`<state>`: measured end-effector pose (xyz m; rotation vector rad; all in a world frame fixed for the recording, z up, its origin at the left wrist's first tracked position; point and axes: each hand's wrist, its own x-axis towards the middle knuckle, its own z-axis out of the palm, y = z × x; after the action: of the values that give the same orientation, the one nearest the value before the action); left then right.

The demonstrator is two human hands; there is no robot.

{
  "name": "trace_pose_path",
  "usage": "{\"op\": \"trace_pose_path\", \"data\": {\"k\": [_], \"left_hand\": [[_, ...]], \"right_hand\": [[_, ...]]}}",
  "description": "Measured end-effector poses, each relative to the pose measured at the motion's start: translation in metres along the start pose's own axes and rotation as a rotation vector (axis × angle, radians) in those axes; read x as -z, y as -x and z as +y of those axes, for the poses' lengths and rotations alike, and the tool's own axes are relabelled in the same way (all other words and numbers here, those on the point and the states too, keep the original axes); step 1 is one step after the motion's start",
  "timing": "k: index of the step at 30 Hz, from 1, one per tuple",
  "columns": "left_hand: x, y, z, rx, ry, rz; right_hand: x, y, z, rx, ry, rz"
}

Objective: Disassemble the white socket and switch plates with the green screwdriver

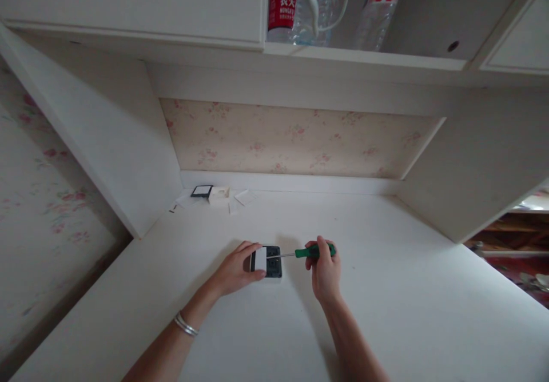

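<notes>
A wall switch (273, 263) lies on the white desktop, its right half showing a dark inner frame and its left half covered by a white rocker plate (260, 259). My left hand (240, 267) grips it from the left, thumb along the near edge and fingers along the far edge. In my right hand (326, 267) is a green-handled screwdriver (303, 253), fingers wrapped round the handle. Its metal shaft points left, and the tip meets the switch near the plate's right edge. Whether the tip sits under the plate is too small to tell.
Toward the back left of the desktop (386, 313) lie a black-framed white piece (201, 191), a small cream box-like part (219, 195) and several thin white plates (244, 197). Overhead, a cabinet shelf (364, 57) holds plastic bottles (282, 7) and a pale cable (312, 4). Side panels flank the desk.
</notes>
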<state>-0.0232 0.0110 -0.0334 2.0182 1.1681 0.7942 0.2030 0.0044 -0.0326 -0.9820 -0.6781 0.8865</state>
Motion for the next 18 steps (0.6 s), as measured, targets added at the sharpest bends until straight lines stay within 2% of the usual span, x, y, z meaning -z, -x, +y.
{"op": "trace_pose_path", "data": {"k": [7,14,18], "left_hand": [[0.0019,-0.0009,0.0026,-0.018,-0.021,-0.016],[-0.0005,-0.0008,0.0022,-0.042,0.002,0.014],[-0.0015,-0.0014,-0.001,-0.06,0.015,0.037]], "right_hand": [[-0.0001,-0.0001,0.0067,-0.017,-0.037,0.055],[0.0001,0.0014,0.0007,0.059,-0.021,0.085],[0.0017,-0.0008,-0.0009,0.044,-0.051,0.106]]}}
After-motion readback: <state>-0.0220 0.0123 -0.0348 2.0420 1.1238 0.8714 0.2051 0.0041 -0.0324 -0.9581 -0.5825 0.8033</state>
